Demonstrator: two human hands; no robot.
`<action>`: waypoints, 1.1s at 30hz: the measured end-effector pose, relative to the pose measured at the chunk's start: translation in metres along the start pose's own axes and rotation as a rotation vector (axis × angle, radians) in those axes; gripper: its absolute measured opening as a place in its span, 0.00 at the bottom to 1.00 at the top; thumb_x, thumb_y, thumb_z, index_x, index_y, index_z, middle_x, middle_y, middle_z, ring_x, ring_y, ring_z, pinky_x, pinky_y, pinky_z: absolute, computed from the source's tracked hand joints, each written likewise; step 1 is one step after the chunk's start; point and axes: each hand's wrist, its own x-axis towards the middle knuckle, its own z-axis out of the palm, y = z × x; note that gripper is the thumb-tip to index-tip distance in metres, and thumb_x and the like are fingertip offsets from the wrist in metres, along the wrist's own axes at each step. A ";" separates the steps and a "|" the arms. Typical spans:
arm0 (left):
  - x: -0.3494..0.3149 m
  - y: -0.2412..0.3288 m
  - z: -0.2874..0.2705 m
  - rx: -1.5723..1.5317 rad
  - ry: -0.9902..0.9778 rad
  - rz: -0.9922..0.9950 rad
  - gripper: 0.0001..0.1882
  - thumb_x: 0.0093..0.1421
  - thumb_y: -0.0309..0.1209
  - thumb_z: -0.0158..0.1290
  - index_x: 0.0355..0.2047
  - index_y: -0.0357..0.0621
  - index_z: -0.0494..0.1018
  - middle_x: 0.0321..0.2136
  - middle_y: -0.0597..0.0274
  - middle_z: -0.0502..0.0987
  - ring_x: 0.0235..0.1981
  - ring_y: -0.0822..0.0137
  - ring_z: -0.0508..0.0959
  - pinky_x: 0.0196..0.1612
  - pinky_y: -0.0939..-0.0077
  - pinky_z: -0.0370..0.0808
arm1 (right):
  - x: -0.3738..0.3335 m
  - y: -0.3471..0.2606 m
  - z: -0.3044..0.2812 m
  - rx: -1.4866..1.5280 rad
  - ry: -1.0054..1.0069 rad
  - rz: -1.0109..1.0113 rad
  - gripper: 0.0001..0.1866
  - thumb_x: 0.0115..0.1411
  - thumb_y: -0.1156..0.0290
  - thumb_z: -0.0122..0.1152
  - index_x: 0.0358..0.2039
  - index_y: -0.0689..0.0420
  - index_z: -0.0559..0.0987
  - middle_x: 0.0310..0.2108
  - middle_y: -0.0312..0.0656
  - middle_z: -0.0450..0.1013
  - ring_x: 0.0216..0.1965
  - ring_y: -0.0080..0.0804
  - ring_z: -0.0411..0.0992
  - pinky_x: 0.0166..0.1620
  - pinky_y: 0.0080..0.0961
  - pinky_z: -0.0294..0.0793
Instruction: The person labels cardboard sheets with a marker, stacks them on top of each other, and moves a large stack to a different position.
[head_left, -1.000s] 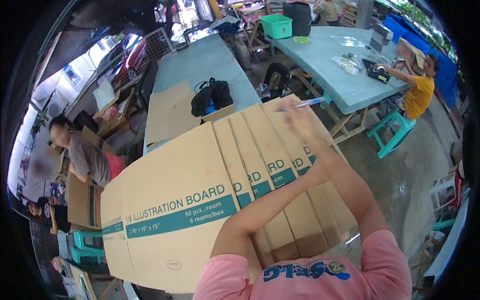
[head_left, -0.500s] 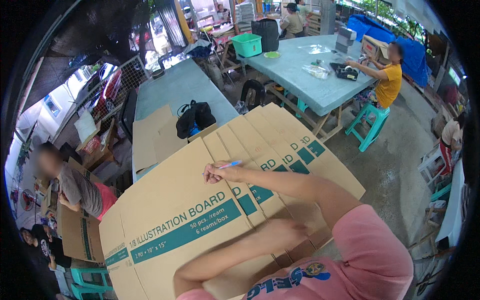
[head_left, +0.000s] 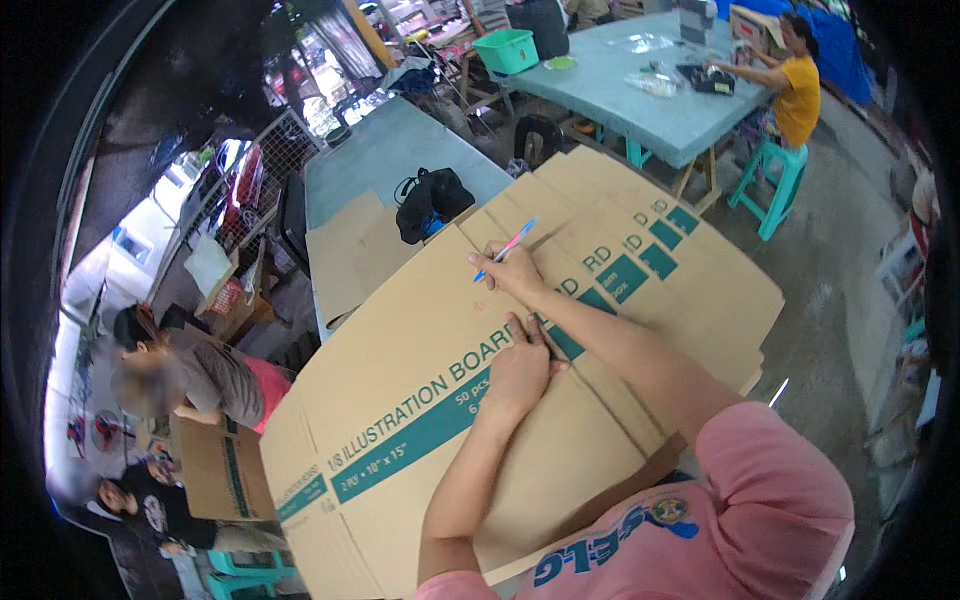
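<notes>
In front of me lies a stack of flattened cardboard boxes (head_left: 390,350), overlapping and fanned toward the right, with green print across them. My right hand (head_left: 508,270) holds a slim pink and blue pen (head_left: 520,236) between its fingers, its blue lower end close to the upper part of the front cardboard. Just below it, my left hand (head_left: 520,375) rests on the front cardboard with fingers stretched out, near an edge where the sheets overlap. Whether the pen tip touches the cardboard, I cannot tell.
Beyond the cardboard stands a long grey-green table (head_left: 370,150) with a black bag (head_left: 432,203). On another table (head_left: 620,60) is a green basin (head_left: 506,51). A person in yellow (head_left: 797,105) sits on a green stool (head_left: 772,185). Two people are at left, beside a cardboard box (head_left: 225,470).
My left hand has moved up from the lower right of the stack and lies flat below my right hand. The pen is more upright. The view has shifted, too.
</notes>
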 end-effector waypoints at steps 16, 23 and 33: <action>0.005 0.002 -0.009 0.119 -0.051 0.047 0.48 0.54 0.50 0.54 0.59 0.18 0.51 0.53 0.12 0.56 0.33 0.45 0.81 0.28 0.68 0.80 | -0.014 0.002 0.001 -0.323 0.163 -0.398 0.11 0.47 0.71 0.61 0.18 0.59 0.67 0.13 0.44 0.66 0.17 0.44 0.68 0.23 0.37 0.66; 0.007 0.004 -0.010 0.039 -0.037 0.027 0.49 0.53 0.48 0.57 0.58 0.17 0.49 0.51 0.12 0.57 0.34 0.41 0.80 0.30 0.64 0.80 | -0.008 0.008 0.005 -0.424 0.188 -0.335 0.10 0.49 0.67 0.58 0.19 0.57 0.69 0.15 0.46 0.68 0.20 0.49 0.70 0.25 0.42 0.68; 0.004 0.007 -0.008 0.042 -0.059 0.006 0.50 0.52 0.46 0.59 0.58 0.15 0.49 0.51 0.12 0.58 0.35 0.41 0.80 0.31 0.64 0.80 | -0.014 0.014 0.009 -0.461 0.193 -0.363 0.09 0.49 0.67 0.58 0.18 0.55 0.69 0.14 0.47 0.68 0.20 0.50 0.70 0.25 0.44 0.67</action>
